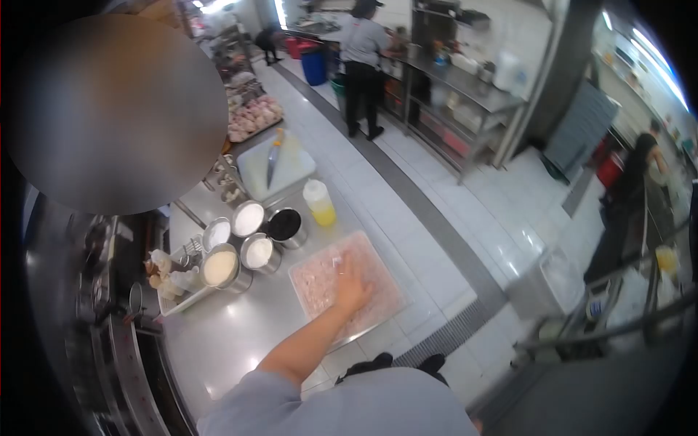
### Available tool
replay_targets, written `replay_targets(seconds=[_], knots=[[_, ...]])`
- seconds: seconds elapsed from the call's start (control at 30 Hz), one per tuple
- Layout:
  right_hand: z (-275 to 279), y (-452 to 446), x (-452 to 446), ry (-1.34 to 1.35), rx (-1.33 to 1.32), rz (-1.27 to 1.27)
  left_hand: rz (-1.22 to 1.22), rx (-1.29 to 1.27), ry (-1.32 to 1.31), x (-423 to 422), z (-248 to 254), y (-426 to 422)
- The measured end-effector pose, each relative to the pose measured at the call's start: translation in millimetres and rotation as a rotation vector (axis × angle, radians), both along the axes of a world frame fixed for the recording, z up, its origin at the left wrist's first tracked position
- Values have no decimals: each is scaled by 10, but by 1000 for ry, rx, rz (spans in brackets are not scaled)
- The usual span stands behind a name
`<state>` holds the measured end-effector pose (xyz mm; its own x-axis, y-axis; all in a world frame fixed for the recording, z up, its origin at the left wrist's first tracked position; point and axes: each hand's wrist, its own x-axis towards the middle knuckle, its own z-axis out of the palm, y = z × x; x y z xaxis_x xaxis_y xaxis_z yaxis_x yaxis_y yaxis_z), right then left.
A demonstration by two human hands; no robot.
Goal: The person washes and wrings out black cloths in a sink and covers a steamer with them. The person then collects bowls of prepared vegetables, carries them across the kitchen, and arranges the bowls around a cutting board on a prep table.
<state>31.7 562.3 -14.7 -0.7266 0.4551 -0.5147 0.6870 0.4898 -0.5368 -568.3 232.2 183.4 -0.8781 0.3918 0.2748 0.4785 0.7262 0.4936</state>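
Observation:
My left hand (352,283) reaches down onto a shallow rectangular tub (398,305) and rests on the pale pink contents (318,280), which look like raw meat. Its fingers look spread, though the tips are indistinct against the pink, and I cannot tell whether a film or lid lies between. Close to the tub's far edge stands a squeeze bottle (320,206) with yellow liquid. Steel pots hold a black substance (284,224), white powder (249,218) and a cream-coloured powder (219,268). My right hand is out of view.
On a white cutting board (291,174) lies a knife (274,160). A tray of raw meat pieces (256,118) is farther back. Squeeze bottles fill a white bin (178,299) at left. One person (361,54) works at a steel counter (465,80); another (632,189) is at right.

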Motion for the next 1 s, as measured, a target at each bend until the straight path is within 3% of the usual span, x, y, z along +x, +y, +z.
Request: replay_targets(seconds=[0.1,0.2,0.4,0.6,0.67,0.7,0.73,0.77,0.8,0.87,0.93,1.0], knots=[[-230,390,-413,-156,-107,-60,254,-40,-104,-232,-60,581],[-303,1039,-951,-212,-151,-36,498,-47,-183,-326,-556,767],[-287,2715,-2083,-210,-210,-110,583,-251,-111,-227,-473,885],[-489,4661,-3220,-113,-336,-323,582,-246,-116,-170,-227,930],[-913,5508,-3572,17,-611,-430,602,-237,-132,-183,-177,963],[-1009,5876,-3689,54,-1179,-592,591,-236,-141,-177,-149,955],[-732,5831,-4173,71,-824,-551,599,-235,-152,-173,-106,945],[143,5437,-4839,20,-456,-521,599,-246,-159,-185,-70,949],[203,5451,-5049,15,-445,-514,599,-253,-168,-188,-73,946],[288,5462,-5559,18,-208,-14,613,-174,-258,-205,-148,804],[435,5242,-5919,-14,-230,-23,678,-13,-404,-443,-81,747],[601,4947,-6061,-92,-248,-16,816,-124,-347,-721,-49,875]])
